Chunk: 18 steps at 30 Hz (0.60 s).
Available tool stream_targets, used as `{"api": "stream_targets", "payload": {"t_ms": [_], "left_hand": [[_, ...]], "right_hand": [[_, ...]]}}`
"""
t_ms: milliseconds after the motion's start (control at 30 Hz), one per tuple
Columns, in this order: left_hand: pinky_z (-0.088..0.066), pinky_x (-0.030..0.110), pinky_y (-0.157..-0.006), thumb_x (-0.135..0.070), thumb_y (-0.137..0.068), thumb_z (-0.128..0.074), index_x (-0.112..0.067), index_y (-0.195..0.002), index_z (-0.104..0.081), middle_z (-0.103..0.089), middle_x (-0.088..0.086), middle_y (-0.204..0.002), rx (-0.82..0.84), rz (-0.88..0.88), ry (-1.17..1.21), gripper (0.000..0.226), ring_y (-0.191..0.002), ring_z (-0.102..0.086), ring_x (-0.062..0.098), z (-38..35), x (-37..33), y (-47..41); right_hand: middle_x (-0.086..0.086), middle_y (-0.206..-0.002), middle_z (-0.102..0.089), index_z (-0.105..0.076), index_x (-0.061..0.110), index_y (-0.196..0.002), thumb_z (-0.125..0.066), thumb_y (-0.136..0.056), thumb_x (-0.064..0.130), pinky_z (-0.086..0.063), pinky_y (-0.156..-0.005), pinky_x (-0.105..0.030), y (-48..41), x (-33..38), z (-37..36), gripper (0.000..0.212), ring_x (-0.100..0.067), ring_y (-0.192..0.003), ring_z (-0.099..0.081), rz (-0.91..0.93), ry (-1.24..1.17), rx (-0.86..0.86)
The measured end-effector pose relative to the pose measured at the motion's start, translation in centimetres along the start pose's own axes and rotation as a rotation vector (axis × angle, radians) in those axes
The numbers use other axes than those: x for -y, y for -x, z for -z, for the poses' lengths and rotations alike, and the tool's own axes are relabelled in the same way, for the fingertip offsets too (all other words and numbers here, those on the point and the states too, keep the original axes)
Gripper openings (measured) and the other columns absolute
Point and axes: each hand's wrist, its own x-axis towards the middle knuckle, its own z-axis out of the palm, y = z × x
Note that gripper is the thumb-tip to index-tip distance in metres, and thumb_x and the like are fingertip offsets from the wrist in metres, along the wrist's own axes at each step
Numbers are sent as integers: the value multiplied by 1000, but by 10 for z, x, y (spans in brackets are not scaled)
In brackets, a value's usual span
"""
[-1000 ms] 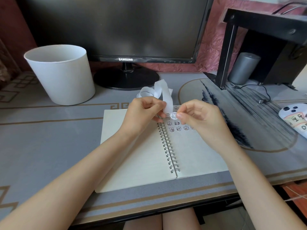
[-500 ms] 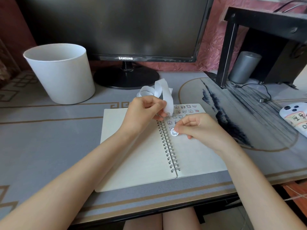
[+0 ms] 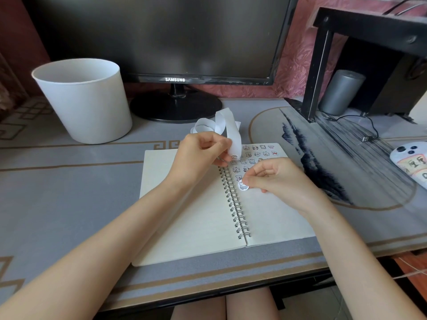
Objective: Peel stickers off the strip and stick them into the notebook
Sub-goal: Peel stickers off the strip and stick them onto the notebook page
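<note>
1. My right hand [image 3: 275, 179] has come down from the strip's end to the page; thumb and forefinger pinch the round sticker [image 3: 243, 186], which now sits at the fingertips, on or just above the paper; I cannot tell which.
2. My left hand [image 3: 198, 155] has stayed put; its fingers curl round the lower end of the strip [image 3: 231, 132], whose slack loops up beyond the knuckles.
3. I judge the peel done and the placing under way; pressing flat comes next.
4. Edges: the spiral binding [image 3: 233, 199] runs just inboard of the right fingertips, so the sticker could catch a coil; the rows of stuck stickers [image 3: 256, 154] lie just beyond that hand.
5. Room: bare page of the notebook [image 3: 272, 215] lies nearer me than the right hand; the white bin [image 3: 85, 100] stands well beyond the left hand, the phone [image 3: 411, 162] well outboard of the right; neither crowds the move.
</note>
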Motion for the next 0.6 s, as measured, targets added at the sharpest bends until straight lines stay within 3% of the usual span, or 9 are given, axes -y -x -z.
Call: {"api": "stream_targets", "payload": {"t_ms": [133, 433, 600], "left_hand": [[-57, 23, -66, -9, -93, -58, -3, -80, -68, -68, 11, -70, 1, 0, -3, 17, -62, -64, 12, 0, 0, 0], [-56, 20, -63, -9, -93, -58, -3, -80, -67, -67, 10, -67, 2, -4, -5, 17, -58, -62, 9, 0, -1, 1], [-56, 21, -64, -9, -93, -58, -5, -78, -67, -67, 11, -68, 4, -3, -3, 18, -58, -62, 9, 0, -1, 0]], "right_hand": [[-3, -72, -66, -70, 12, -76, -74, -78, 9, -39, -51, -9, 0, -1, -2, 5, -4, -56, -49, 4, 18, -13], [-2, -67, -62, -68, 11, -73, -73, -77, 6, -38, -48, -8, -2, -3, -5, 8, 4, -49, -47, 28, 16, -36], [-1, -66, -62, -69, 10, -74, -74, -76, 5, -40, -55, -10, -3, -6, -7, 7, 1, -53, -49, 55, 38, -64]]}}
